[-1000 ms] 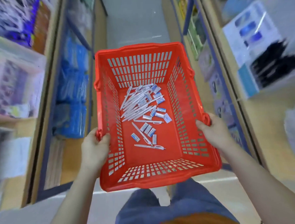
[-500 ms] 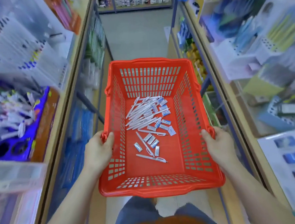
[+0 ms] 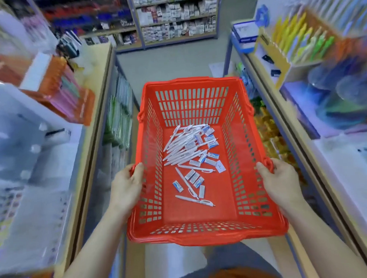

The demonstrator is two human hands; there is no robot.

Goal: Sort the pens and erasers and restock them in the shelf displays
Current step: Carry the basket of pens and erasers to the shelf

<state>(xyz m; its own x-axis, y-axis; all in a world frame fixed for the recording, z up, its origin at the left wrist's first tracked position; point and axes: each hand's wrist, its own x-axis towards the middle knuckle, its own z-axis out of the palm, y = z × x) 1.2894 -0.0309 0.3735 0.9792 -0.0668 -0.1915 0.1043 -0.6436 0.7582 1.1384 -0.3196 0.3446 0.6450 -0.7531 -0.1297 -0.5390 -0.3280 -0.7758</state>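
Observation:
I hold a red slatted plastic basket (image 3: 205,235) level in front of me. My left hand (image 3: 126,187) grips its left rim and my right hand (image 3: 280,179) grips its right rim. On the basket floor lies a heap of several white pens (image 3: 184,147), with loose ones nearer me. Mixed among them are several small white erasers in blue-printed sleeves (image 3: 194,178).
I stand in a narrow shop aisle. A wooden-edged shelf unit (image 3: 97,113) with stationery displays runs along the left, and another (image 3: 282,117) with coloured pens and clear boxes along the right. More stocked shelving (image 3: 175,17) closes the far end. Grey floor (image 3: 168,61) lies ahead.
The view has tilted up and the surroundings have slid past, so the far shelving now shows. Both hands keep the same hold on the basket, and its contents have barely shifted.

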